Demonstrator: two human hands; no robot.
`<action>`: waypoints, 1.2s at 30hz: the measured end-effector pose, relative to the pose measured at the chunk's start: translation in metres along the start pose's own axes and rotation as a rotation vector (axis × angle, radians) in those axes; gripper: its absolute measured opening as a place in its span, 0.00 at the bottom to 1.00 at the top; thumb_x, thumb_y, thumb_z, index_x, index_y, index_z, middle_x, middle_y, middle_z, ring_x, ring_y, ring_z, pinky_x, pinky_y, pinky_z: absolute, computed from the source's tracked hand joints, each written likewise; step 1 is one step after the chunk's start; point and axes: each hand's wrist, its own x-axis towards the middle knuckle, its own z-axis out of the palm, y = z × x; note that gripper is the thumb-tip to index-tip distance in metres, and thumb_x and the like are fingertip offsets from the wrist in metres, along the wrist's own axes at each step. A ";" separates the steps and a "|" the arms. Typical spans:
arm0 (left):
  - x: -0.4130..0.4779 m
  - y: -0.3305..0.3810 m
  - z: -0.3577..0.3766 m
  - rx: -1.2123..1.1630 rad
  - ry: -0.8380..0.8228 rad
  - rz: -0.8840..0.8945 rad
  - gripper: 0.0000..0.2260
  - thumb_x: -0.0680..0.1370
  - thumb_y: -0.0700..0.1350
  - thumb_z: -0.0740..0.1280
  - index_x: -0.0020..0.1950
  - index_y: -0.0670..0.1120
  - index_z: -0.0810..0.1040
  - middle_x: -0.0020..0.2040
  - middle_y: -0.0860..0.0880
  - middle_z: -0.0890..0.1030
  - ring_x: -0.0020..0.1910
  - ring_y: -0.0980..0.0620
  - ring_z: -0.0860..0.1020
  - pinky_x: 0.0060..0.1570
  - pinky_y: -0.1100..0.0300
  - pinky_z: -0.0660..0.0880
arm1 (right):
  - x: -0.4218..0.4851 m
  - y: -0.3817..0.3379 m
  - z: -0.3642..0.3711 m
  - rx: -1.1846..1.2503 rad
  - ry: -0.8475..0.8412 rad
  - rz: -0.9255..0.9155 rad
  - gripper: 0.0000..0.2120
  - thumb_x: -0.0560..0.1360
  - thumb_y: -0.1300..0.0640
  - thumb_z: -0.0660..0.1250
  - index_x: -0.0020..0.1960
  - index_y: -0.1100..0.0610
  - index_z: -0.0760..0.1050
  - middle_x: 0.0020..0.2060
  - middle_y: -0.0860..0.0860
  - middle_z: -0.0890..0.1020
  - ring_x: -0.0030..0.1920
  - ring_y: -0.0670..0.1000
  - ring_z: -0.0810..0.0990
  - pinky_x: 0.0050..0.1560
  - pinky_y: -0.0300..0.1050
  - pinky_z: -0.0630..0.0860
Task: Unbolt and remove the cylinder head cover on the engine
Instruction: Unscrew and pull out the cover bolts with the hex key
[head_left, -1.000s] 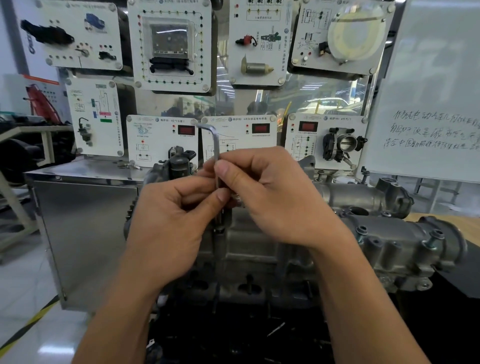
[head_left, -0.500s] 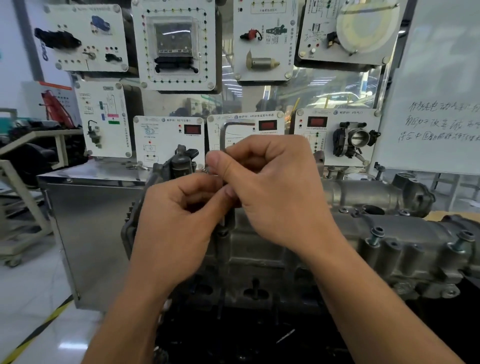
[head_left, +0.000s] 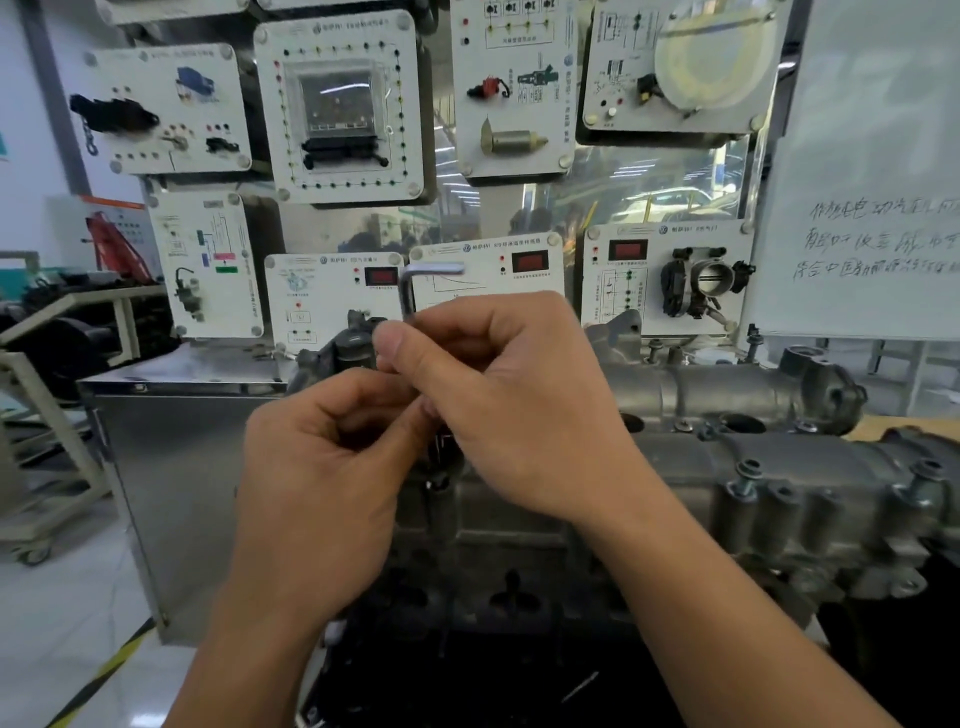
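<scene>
An L-shaped hex key (head_left: 410, 283) stands upright over the grey cylinder head cover (head_left: 810, 467) of the engine, its short arm pointing right. My right hand (head_left: 509, 410) pinches the key's shaft from the right. My left hand (head_left: 322, 483) pinches the shaft lower down from the left. The key's lower end goes down into a bolt hole (head_left: 439, 480) at the cover's left end; the tip is hidden by my fingers. Raised bolts (head_left: 745, 480) stand along the cover's near edge on the right.
Behind the engine stands a board of white training panels (head_left: 337, 109), one with a throttle body (head_left: 706, 280). A steel cabinet (head_left: 176, 467) is at the left, a whiteboard (head_left: 872, 171) at the right, a frame cart (head_left: 41, 415) far left.
The key's short arm has swung from pointing left to pointing right as both hands turned the shaft. The view has shifted slightly.
</scene>
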 end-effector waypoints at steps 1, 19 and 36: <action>0.000 0.000 0.001 0.002 0.012 -0.007 0.08 0.68 0.55 0.73 0.44 0.55 0.86 0.39 0.52 0.87 0.39 0.53 0.86 0.39 0.64 0.81 | -0.001 0.000 0.001 0.030 0.040 -0.006 0.06 0.74 0.56 0.74 0.40 0.57 0.85 0.31 0.47 0.85 0.31 0.41 0.82 0.33 0.37 0.78; 0.004 0.002 -0.002 -0.043 -0.197 0.020 0.12 0.80 0.44 0.63 0.54 0.57 0.85 0.50 0.55 0.86 0.53 0.56 0.84 0.52 0.67 0.78 | 0.005 0.006 -0.009 0.012 -0.095 0.003 0.11 0.82 0.60 0.62 0.51 0.63 0.82 0.43 0.53 0.86 0.45 0.48 0.85 0.48 0.51 0.83; 0.002 0.002 0.003 0.036 0.008 0.047 0.06 0.73 0.51 0.71 0.48 0.55 0.84 0.41 0.55 0.87 0.40 0.51 0.85 0.40 0.62 0.82 | 0.003 0.005 -0.002 0.119 0.095 -0.010 0.06 0.75 0.60 0.74 0.41 0.62 0.84 0.33 0.56 0.85 0.32 0.54 0.84 0.35 0.44 0.83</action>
